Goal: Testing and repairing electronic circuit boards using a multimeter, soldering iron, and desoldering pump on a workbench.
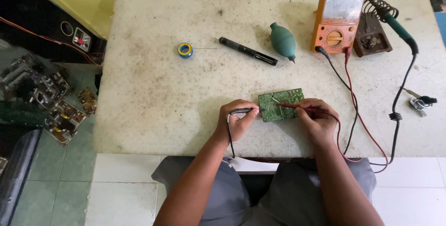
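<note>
Both hands pinch meter probes: the left hand [238, 120] holds the black probe [245, 111], the right hand [317, 120] the red probe [297, 107]. Their tips meet the green circuit board [280, 104] from opposite sides. It lies flat near the worktop's [153, 91] near edge, long axis left to right, tilted slightly. Steady tips, resting only on the intended pads, would serve best.

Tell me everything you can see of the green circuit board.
The circuit board is a small green rectangle, lying flat and slightly askew near the front edge of the worn pale table. Its upper face shows faint pale traces; details are too small to tell. The left hand holds a black probe to its left edge, and the right hand lays a red probe on its surface. Nothing else touches it.
</note>
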